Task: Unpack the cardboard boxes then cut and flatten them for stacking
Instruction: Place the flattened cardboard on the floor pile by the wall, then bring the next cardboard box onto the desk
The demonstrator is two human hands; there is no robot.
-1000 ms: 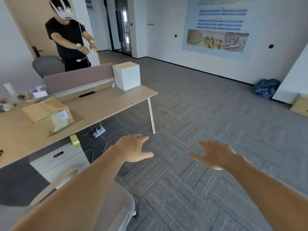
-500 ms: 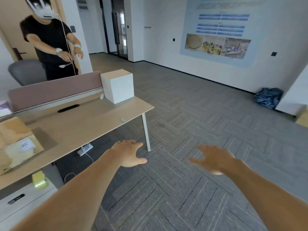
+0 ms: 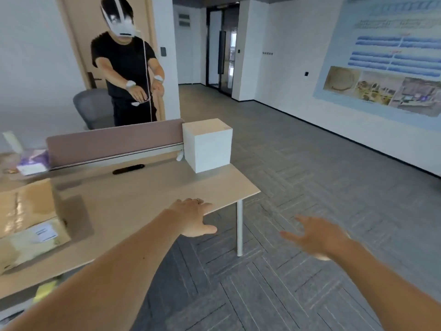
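Observation:
A taped brown cardboard box with a white label lies on the wooden desk at the left edge of view. A white cube-shaped box stands near the desk's far right corner. My left hand hovers over the desk's near right corner, fingers spread, holding nothing. My right hand is held out over the carpet to the right of the desk, fingers apart and empty. Both hands are well away from either box.
A person in black stands behind the mauve desk divider, beside a grey chair. A black flat object and a tissue pack lie near the divider. Grey carpet stretches right; a white desk leg stands below the corner.
My view has swung up and left, bringing the desk closer. My left hand now sits over the desk's corner instead of over the floor. Both hands stay open.

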